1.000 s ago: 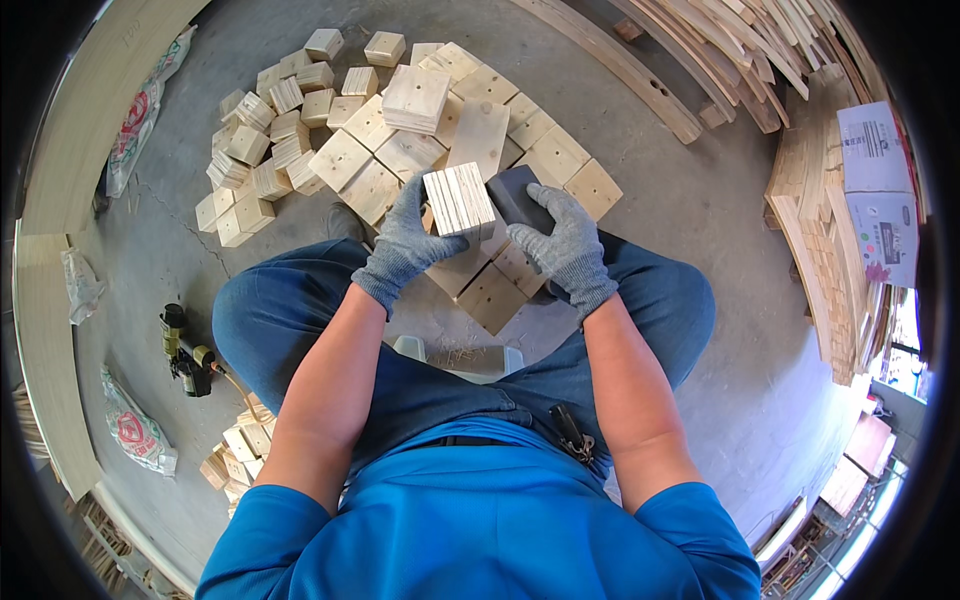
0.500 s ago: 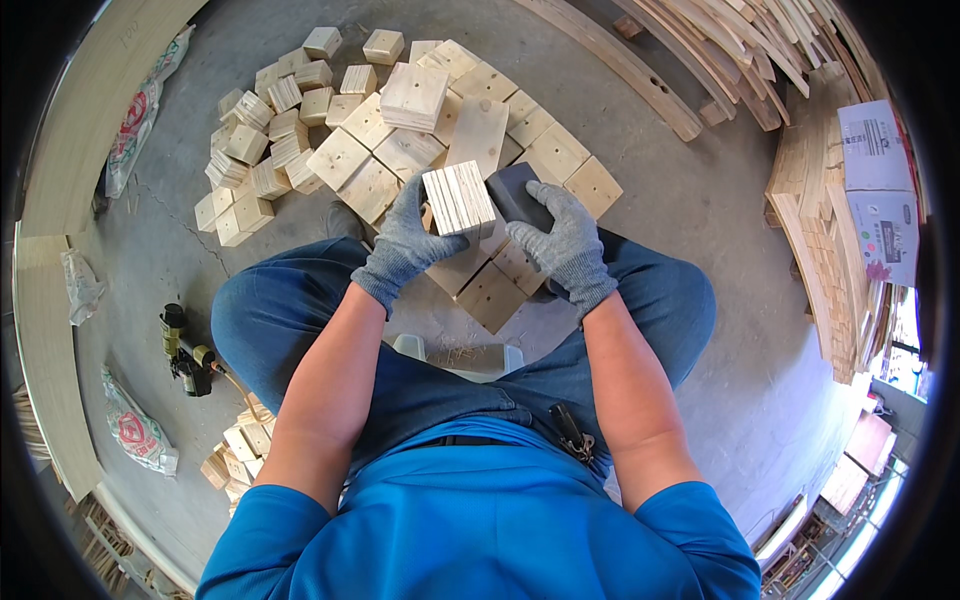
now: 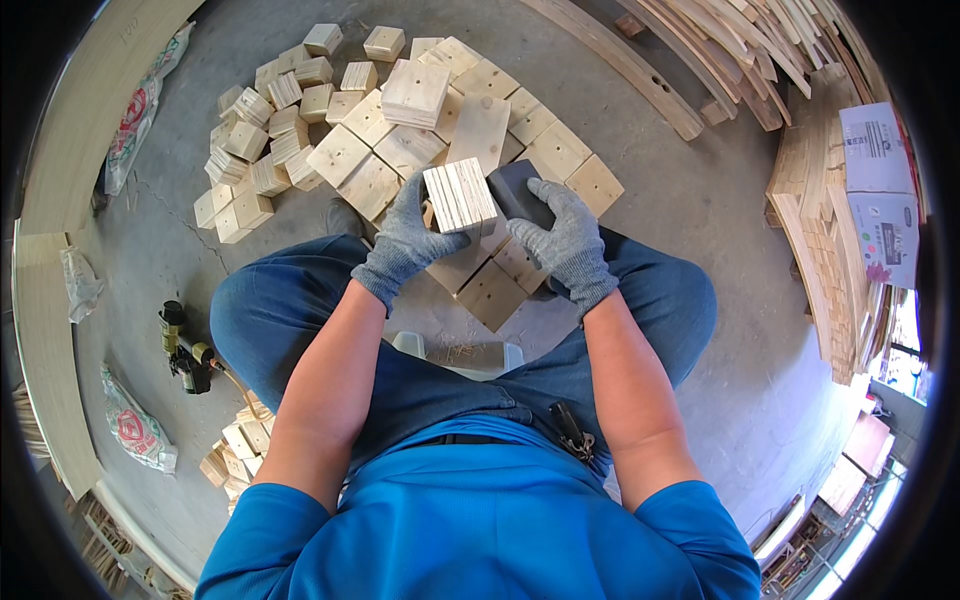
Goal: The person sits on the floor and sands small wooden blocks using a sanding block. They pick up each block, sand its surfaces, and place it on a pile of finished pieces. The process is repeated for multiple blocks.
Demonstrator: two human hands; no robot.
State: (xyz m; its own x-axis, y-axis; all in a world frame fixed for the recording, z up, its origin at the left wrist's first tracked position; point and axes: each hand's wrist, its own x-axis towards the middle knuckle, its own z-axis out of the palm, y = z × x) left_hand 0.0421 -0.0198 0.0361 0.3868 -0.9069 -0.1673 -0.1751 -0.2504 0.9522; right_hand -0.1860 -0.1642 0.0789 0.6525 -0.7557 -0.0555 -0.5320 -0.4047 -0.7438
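My left hand (image 3: pixel 405 238), in a grey knit glove, grips a plywood block (image 3: pixel 461 197) with its layered edge facing up. In my right hand (image 3: pixel 568 232), also gloved, is a dark grey rectangular block (image 3: pixel 519 192), maybe a sanding block, though its exact kind does not show. It is close beside the right side of the plywood block; whether they touch I cannot tell. Both hands are above a low array of square wooden blocks (image 3: pixel 555 158), many with a small hole in the top. A thicker plywood block (image 3: pixel 415 95) rests on that array beyond my hands.
Loose wooden blocks (image 3: pixel 246 142) are heaped at the far left, with more (image 3: pixel 243 440) beside my left forearm. A black nail gun-like tool (image 3: pixel 182 350) with a hose lies left of my knee. Long boards (image 3: pixel 620 65) and a carton (image 3: pixel 880 190) stand right.
Almost nothing has moved. The dark block in my right hand has shifted very slightly, and both hands keep their grip.
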